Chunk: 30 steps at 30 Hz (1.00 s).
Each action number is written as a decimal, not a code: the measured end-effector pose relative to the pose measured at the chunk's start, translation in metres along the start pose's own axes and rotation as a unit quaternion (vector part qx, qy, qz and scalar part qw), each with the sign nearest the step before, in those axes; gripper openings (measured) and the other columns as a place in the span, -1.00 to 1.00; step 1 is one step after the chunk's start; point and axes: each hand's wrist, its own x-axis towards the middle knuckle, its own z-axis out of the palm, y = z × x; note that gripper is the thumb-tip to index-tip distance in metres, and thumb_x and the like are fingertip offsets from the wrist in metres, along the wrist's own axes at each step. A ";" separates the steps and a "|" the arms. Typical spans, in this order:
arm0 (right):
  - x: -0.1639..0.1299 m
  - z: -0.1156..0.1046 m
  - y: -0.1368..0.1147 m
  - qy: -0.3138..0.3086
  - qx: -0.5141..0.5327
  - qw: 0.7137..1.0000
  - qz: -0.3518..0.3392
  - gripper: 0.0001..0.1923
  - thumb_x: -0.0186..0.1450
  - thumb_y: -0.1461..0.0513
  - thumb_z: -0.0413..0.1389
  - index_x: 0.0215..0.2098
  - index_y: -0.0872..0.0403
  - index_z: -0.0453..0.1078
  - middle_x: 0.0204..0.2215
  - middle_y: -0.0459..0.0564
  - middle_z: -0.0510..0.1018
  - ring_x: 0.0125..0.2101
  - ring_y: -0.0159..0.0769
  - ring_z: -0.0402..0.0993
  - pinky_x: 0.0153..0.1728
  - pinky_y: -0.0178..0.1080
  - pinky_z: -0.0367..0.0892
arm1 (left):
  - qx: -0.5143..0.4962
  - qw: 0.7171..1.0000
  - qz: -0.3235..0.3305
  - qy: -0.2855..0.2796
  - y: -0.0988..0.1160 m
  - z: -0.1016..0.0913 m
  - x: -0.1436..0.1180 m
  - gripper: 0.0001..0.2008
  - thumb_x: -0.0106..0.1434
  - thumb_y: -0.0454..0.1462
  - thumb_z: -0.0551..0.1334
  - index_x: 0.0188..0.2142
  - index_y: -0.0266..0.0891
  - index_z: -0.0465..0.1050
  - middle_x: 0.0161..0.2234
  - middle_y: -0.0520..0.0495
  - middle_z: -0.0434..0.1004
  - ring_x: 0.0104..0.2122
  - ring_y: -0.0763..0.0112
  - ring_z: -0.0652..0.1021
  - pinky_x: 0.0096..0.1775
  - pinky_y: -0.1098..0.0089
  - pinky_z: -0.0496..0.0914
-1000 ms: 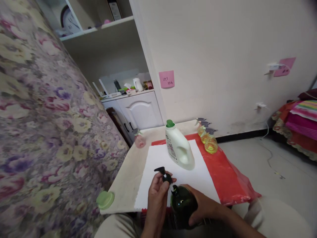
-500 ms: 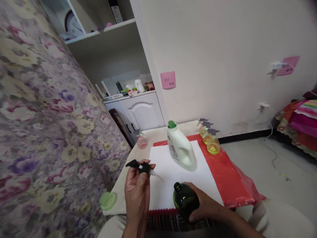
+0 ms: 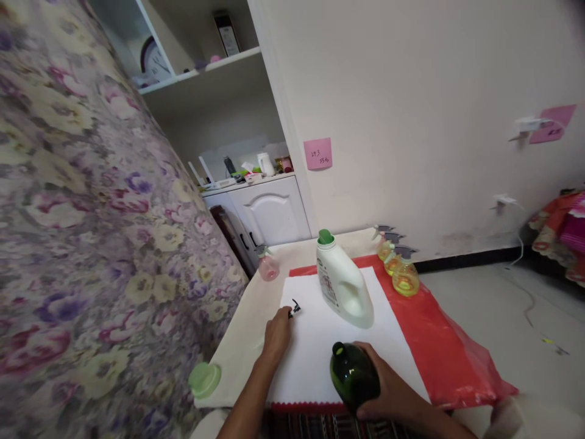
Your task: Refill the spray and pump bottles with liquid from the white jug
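Note:
My left hand point(image 3: 278, 332) is closed around a black pump top point(image 3: 295, 308) at the left edge of the white sheet point(image 3: 306, 356); only the pump's spout end shows past my fingers. In my right hand point(image 3: 384, 384) is a dark green bottle point(image 3: 354, 373), tilted, its uncapped neck pointing up and left over the sheet's near edge. Farther back on the sheet stands a large white jug point(image 3: 345, 283) with a handle and a green piece in its mouth.
A pink spray bottle point(image 3: 268, 266) stands at the back left. Several spray bottles with yellow liquid point(image 3: 406, 278) line the right side on red plastic point(image 3: 439, 329). A green cap point(image 3: 204, 379) sits at the near left corner. Floral curtain point(image 3: 114, 292) hangs on the left.
My left hand has moved forward and lower with the pump top, from above the near part of the sheet to its left edge. My right hand keeps hold of the bottle. The view has shifted slightly.

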 end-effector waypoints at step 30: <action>0.074 0.051 0.040 0.142 -0.086 0.985 -0.045 -0.02 -0.05 0.03 0.37 0.22 0.01 0.02 0.17 0.15 0.29 0.19 0.03 0.18 0.22 0.07 0.03 | 0.039 0.976 0.154 0.145 -0.059 0.105 -0.046 -0.63 0.34 -0.34 -0.04 0.06 -0.27 0.37 0.11 -0.24 0.42 0.14 0.15 0.39 0.13 0.05 0.28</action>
